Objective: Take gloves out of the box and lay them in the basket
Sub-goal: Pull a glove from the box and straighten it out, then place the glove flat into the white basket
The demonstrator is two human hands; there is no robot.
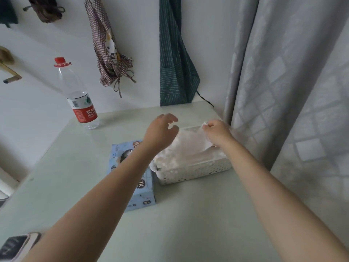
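A white perforated basket [196, 172] stands at the table's right side, holding a pile of thin translucent gloves [170, 159]. My right hand [217, 132] pinches the far edge of one translucent glove [190, 142] stretched over the basket. My left hand [162, 132] hovers over the basket's left end with fingers loosely spread, holding nothing. The light-blue glove box [132, 188], marked XL, lies flat just left of the basket, partly hidden by my left forearm.
A clear water bottle [79, 97] with a red cap stands at the table's far left. Aprons [175, 53] hang on the wall behind. A grey curtain [283, 82] hangs close to the basket's right. A phone [15, 246] lies at the near-left corner.
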